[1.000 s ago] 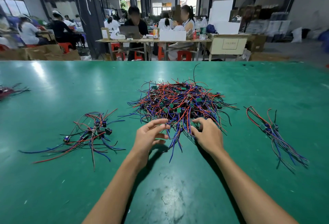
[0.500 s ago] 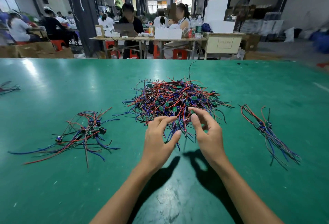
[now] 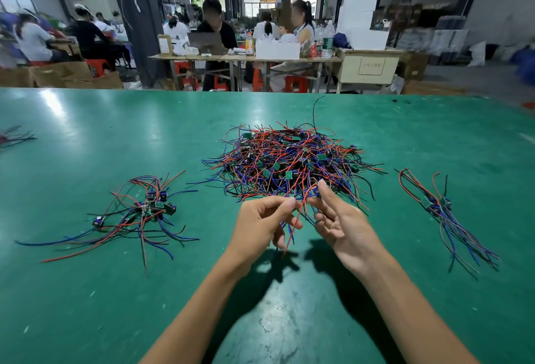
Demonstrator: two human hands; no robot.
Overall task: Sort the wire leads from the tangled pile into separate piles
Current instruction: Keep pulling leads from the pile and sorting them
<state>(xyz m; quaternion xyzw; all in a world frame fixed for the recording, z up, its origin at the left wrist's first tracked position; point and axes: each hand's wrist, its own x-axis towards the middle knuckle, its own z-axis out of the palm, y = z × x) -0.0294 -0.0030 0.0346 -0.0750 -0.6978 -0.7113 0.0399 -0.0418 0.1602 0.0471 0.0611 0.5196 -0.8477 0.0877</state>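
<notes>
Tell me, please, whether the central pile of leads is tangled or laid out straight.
Tangled: in the central pile, red, blue and black leads cross every way.

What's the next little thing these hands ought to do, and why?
Probably pull the red lead toward the body, clear of the tangled pile. The left hand pinches it at the pile's near edge, its loose end dangling, and the right hand sits close beside it.

My left hand (image 3: 260,224) pinches a wire lead (image 3: 302,207), fingers curled; my right hand (image 3: 344,224) faces it, fingers half-straight.
</notes>
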